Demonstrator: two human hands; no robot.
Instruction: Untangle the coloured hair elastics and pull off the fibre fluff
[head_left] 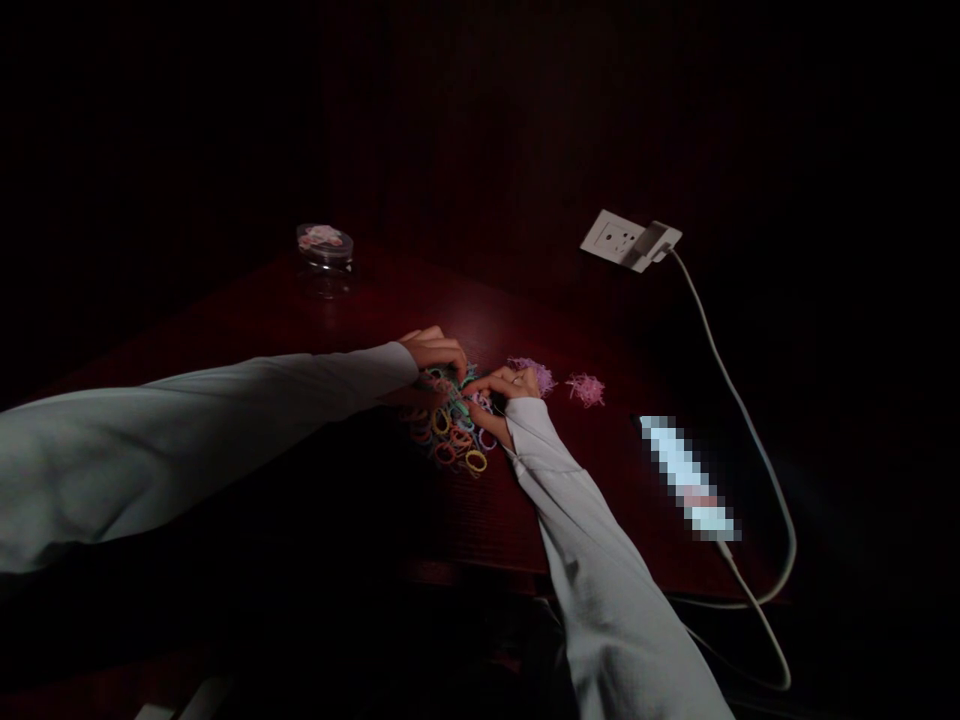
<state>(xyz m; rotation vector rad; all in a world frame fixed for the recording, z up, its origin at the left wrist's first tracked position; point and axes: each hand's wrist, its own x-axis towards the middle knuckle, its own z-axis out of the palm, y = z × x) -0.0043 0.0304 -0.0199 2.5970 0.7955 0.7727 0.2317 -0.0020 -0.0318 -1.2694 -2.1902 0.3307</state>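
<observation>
A heap of small coloured elastic bands [452, 432] lies on a dark red wooden table [315, 320]. My left hand [435, 352] rests at the heap's far left edge, fingers curled down into the bands. My right hand [504, 392] sits at the heap's right side, fingers pinched together among the bands, a ring on one finger. Both arms wear pale long sleeves. What each hand's fingers hold is too small and dark to make out.
Two sorted little piles lie right of my hands: a purple pile [534, 370] and a pink pile [586, 389]. A clear round container [325, 245] stands at the far left. A phone [688, 478] lies right, its white cable [757, 450] running to a wall socket [628, 238].
</observation>
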